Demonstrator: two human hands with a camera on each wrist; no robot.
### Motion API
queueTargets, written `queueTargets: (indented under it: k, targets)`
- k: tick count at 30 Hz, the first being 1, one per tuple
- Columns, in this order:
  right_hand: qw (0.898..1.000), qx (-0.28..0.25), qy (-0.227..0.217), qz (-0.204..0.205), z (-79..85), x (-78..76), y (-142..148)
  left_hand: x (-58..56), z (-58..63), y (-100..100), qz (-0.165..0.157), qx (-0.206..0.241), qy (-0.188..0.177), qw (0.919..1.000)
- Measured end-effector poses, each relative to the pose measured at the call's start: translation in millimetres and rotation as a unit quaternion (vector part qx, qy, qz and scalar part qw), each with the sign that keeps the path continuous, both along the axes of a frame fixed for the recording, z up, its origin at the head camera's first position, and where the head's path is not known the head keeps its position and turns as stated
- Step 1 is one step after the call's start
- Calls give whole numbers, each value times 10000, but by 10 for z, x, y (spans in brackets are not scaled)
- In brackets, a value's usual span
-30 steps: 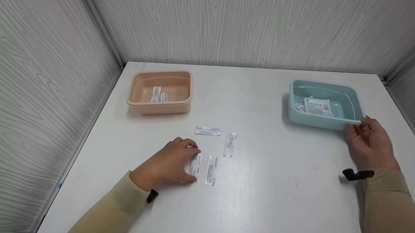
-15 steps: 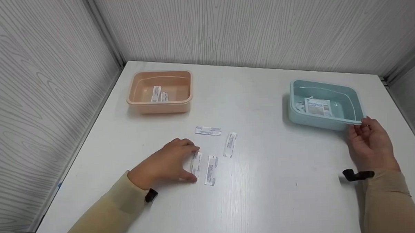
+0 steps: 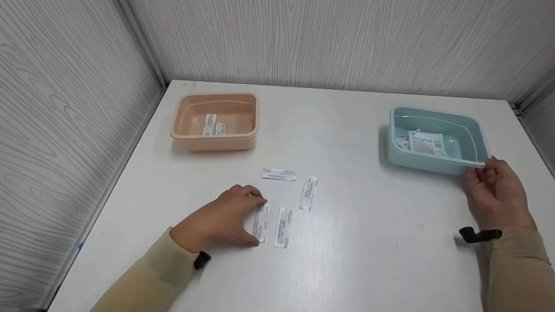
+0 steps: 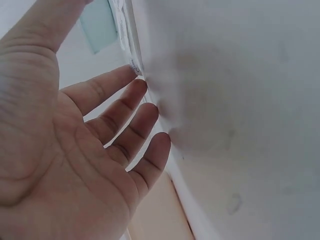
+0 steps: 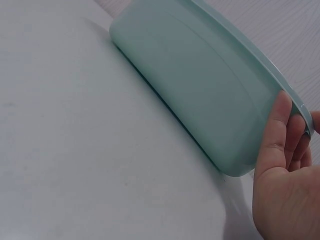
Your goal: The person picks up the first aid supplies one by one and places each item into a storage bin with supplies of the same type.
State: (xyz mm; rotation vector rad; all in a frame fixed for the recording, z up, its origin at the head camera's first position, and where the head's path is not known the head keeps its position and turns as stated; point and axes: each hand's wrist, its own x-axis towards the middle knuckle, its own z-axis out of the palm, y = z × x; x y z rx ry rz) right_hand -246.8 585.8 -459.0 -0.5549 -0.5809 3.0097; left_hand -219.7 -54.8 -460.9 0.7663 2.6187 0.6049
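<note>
My left hand (image 3: 224, 218) rests low at a slim white printed packet (image 3: 262, 223), which looks like a wrapped plaster lying flat on the table. Its index fingertip is at the packet's far end and its thumb at the near end, with the other fingertips at the tabletop in the left wrist view. Similar packets lie close by: one just right (image 3: 283, 227), one farther right (image 3: 309, 193) and one crosswise behind (image 3: 279, 174). At the right, my right hand (image 3: 498, 187) grips the near right rim corner of a light blue plastic bin (image 3: 425, 162), thumb over the rim and fingers below.
In the blue bin lie a larger flat printed sachet (image 3: 426, 143) and some smaller white pieces. A peach bin (image 3: 215, 144) at the back left holds a few slim packets (image 3: 209, 124). Grey wood-grain panels (image 3: 329, 38) wall the white table's back and sides.
The left thumb has drawn slightly back from the packet, so more of it shows. The right hand keeps its grip on the blue bin, and the other packets stay in place.
</note>
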Motion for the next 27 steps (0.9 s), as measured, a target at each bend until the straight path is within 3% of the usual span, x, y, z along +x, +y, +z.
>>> queueTargets:
  k: [14, 27]
  targets:
    - [9983, -488, -292, -141, 18, 0, -7, -81, 38, -75, 350, 618, -108, 9974]
    - [9975, -630, -251, -183, -10, -12, 9, -197, 159, -164, 825, 1171, -78, 9897]
